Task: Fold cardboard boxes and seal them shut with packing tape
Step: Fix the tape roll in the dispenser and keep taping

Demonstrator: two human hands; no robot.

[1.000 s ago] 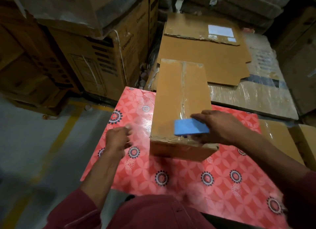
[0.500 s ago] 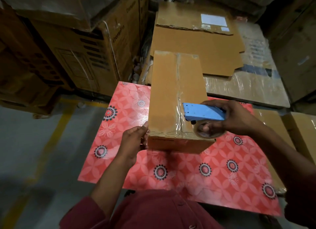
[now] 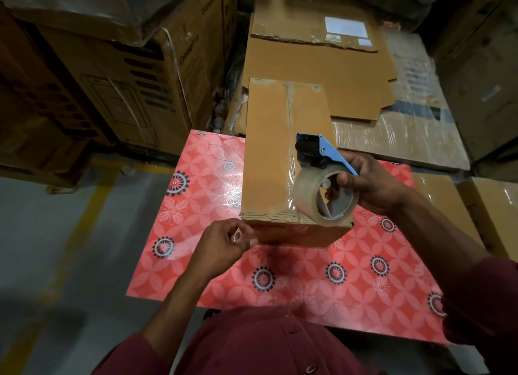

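A closed brown cardboard box (image 3: 269, 161) stands on the red flowered table (image 3: 196, 234), with clear tape running along its top seam. My right hand (image 3: 370, 184) grips a blue tape dispenser (image 3: 322, 156) carrying a roll of clear tape (image 3: 325, 198), raised above the box's near right corner. My left hand (image 3: 224, 243) hovers just off the box's near left corner, its fingers curled and pinching together; something small and shiny shows between them, and I cannot tell what it is.
Flat cardboard sheets (image 3: 316, 52) lie on plastic-wrapped goods (image 3: 406, 133) behind the box. Large printed cartons (image 3: 126, 74) are stacked at the left. A grey floor with a yellow line (image 3: 70, 234) lies left of the table.
My right hand has lifted the dispenser off the box top and tilted it so the roll faces me. My left hand has come off the box's near left corner and curled its fingers.
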